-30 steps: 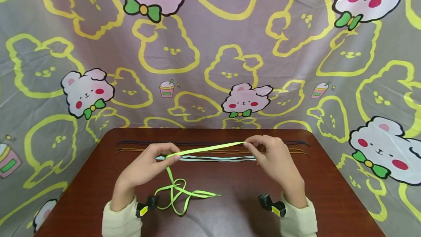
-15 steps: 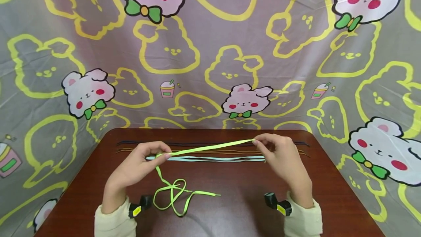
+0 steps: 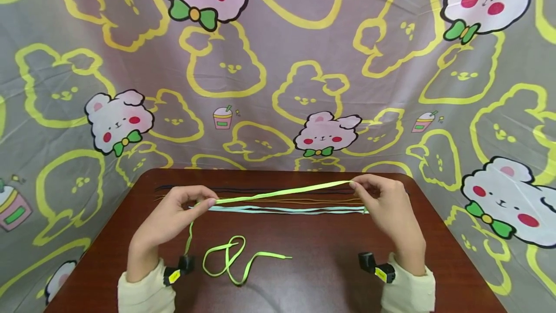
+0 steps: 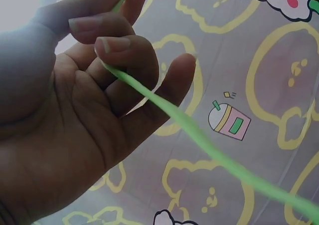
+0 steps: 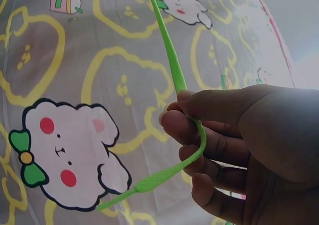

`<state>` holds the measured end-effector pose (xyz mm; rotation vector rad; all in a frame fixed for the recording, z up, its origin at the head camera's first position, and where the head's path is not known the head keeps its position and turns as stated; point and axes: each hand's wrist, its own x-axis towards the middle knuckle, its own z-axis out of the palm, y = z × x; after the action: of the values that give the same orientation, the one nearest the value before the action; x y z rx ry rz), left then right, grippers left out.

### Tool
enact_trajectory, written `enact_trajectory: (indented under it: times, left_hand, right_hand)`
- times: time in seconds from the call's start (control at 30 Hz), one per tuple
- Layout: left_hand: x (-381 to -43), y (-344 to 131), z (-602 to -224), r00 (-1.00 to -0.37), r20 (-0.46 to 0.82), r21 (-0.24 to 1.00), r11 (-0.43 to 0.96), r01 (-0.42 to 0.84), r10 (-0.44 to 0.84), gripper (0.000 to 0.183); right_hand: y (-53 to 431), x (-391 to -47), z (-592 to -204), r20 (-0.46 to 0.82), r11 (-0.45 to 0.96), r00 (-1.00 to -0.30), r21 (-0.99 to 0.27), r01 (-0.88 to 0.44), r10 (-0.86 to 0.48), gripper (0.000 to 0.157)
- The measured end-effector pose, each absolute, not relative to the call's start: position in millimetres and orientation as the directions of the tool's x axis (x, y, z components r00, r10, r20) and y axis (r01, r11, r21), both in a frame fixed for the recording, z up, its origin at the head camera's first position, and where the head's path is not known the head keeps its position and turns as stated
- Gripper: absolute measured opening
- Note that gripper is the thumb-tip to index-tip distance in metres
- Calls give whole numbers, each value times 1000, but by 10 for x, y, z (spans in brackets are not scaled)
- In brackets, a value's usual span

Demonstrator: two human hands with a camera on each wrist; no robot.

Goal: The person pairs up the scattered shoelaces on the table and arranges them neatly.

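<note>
A flat lime-green shoelace (image 3: pixel 282 192) stretches nearly taut between my two hands above the table, its right side higher. Thumb and fingers of my left hand (image 3: pixel 173 214) pinch it, and from there the lace drops toward the wrist. The remainder lies in loose loops on the table, one tipped end pointing right. My right hand (image 3: pixel 388 206) pinches the lace between thumb and index finger. In the right wrist view, a short tail of the shoelace (image 5: pixel 164 176) passes over the other fingers and sticks out past them. The left wrist view shows the shoelace (image 4: pixel 189 122) running across the left palm.
Light blue laces (image 3: pixel 282 210) lie straight across the dark red-brown table (image 3: pixel 312 264), beyond the loops. Farther back are brown laces (image 3: pixel 304 201) and dark blue laces (image 3: pixel 152 189), roughly parallel. A patterned cloth (image 3: pixel 260 71) hangs behind and at both sides.
My hands have moved apart, left hand leftward and right hand rightward and slightly up. The pinched span of shoelace has lengthened, and part of the loose pile has been drawn up from the table.
</note>
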<state>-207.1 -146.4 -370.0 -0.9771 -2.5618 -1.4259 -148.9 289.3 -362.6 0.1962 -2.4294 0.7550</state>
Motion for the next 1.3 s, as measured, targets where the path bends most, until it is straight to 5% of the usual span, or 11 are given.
enact_trajectory:
  times: [1.3]
  left_hand:
    - [-2242,-1707,-3820,-839,347,724,448,524,420,16]
  right_hand:
    - [3398,-1473,-3678,459,826,-850,-561,-52,259,20]
